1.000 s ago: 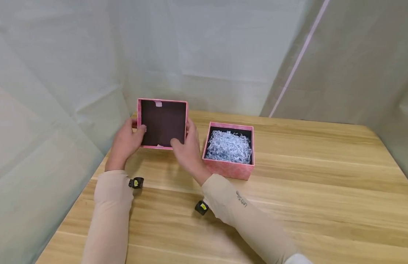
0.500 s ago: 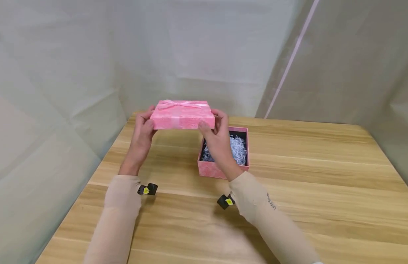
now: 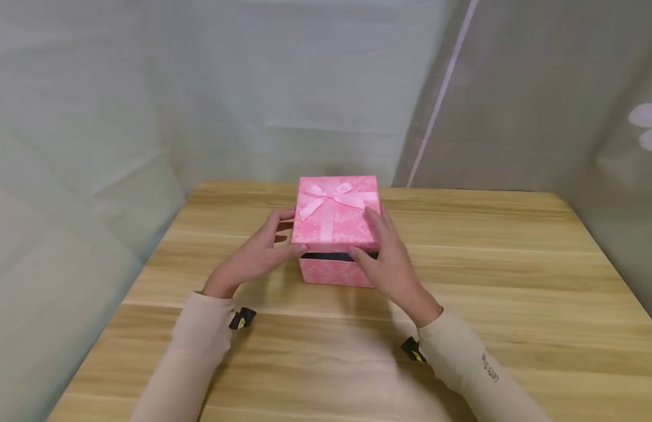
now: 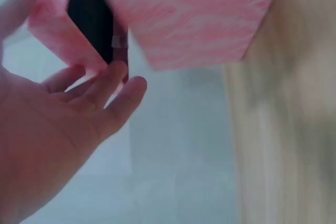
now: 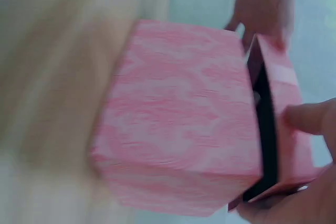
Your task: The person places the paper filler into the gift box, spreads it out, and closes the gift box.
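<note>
A pink square gift-box lid (image 3: 340,225), topped with a pale ribbon bow, is held just over the matching pink box base (image 3: 333,273). A dark gap shows between the two at the front. My left hand (image 3: 252,258) holds the lid's left side, thumb at the front corner and fingers along the edge. My right hand (image 3: 393,264) grips the right side, its thumb on the front and a finger on top. In the right wrist view the lid (image 5: 289,85) stands apart from the base (image 5: 178,103). The shredded paper inside is hidden.
The box base rests on a wooden table (image 3: 489,281). Pale cloth (image 3: 326,76) hangs behind the table and along its sides. Small black wrist pieces (image 3: 244,318) sit by both sleeves.
Both hands have turned the lid from showing its dark inside to bow side up. They have carried it right and down over the base, covering the shredded paper.
</note>
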The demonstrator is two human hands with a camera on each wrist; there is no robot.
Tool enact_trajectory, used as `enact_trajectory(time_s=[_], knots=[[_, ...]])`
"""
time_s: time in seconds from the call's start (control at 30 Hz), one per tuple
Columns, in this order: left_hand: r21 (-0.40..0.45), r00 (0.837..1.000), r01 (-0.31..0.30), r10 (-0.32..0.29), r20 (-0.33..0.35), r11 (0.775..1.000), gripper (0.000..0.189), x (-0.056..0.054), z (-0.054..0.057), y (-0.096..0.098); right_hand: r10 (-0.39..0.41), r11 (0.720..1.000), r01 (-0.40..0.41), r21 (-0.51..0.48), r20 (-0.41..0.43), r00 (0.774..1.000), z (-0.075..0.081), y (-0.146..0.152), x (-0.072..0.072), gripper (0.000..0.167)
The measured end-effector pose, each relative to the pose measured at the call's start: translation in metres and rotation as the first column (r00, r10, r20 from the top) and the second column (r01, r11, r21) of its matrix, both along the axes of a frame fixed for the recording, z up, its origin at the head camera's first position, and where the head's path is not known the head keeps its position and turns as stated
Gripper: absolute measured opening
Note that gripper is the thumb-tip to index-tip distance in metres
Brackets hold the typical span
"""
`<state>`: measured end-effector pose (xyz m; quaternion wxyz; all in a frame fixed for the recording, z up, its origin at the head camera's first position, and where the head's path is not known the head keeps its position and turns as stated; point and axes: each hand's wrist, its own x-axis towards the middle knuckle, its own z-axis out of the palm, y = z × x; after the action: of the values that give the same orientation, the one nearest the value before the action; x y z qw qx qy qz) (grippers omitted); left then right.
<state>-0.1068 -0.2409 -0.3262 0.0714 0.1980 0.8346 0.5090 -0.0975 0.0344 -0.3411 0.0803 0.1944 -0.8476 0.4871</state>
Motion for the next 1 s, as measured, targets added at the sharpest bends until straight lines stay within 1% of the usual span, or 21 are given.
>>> enact_trajectory(time_s=[0.07,0.13,0.27,0.4,0.53,0.63,0.77,1.0], knots=[[-0.039,0.999,0.002,-0.001,0.038,0.999,0.074,0.0,-0.004,0.002,-0.01,0.997,0.009,0.072,0.0,1.0,-0.007,-0.001,0.002,0.073],[-0.056,0.999,0.005,-0.002,0.051,0.998,0.074,0.001,-0.008,0.003,-0.017,0.994,0.018,0.106,-0.006,1.0,-0.013,-0.002,0.004,0.071],[-0.076,0.999,0.008,-0.005,0.052,0.997,0.071,0.004,-0.01,0.004,-0.029,0.992,0.032,0.124,-0.023,0.999,-0.014,-0.003,0.009,0.069],[-0.109,0.999,0.013,-0.008,0.05,0.994,0.068,0.006,-0.007,0.006,-0.031,0.989,0.031,0.147,-0.001,1.0,-0.009,0.001,0.014,0.069],[-0.133,0.998,0.036,-0.029,0.058,0.99,0.066,0.007,-0.005,0.012,-0.037,0.986,0.033,0.163,0.024,0.999,-0.008,0.007,0.017,0.07],[-0.142,0.996,0.052,-0.041,0.076,0.989,0.066,0.007,-0.007,0.015,-0.043,0.983,0.036,0.183,0.033,0.999,-0.011,0.011,0.017,0.069],[-0.165,0.995,0.057,-0.042,0.093,0.985,0.065,0.008,-0.01,0.019,-0.05,0.976,0.039,0.216,0.045,0.998,-0.018,0.014,0.017,0.068],[-0.195,0.991,0.065,-0.041,0.125,0.979,0.063,0.012,-0.011,0.021,-0.039,0.968,0.032,0.247,0.02,0.999,-0.022,0.015,0.015,0.068]])
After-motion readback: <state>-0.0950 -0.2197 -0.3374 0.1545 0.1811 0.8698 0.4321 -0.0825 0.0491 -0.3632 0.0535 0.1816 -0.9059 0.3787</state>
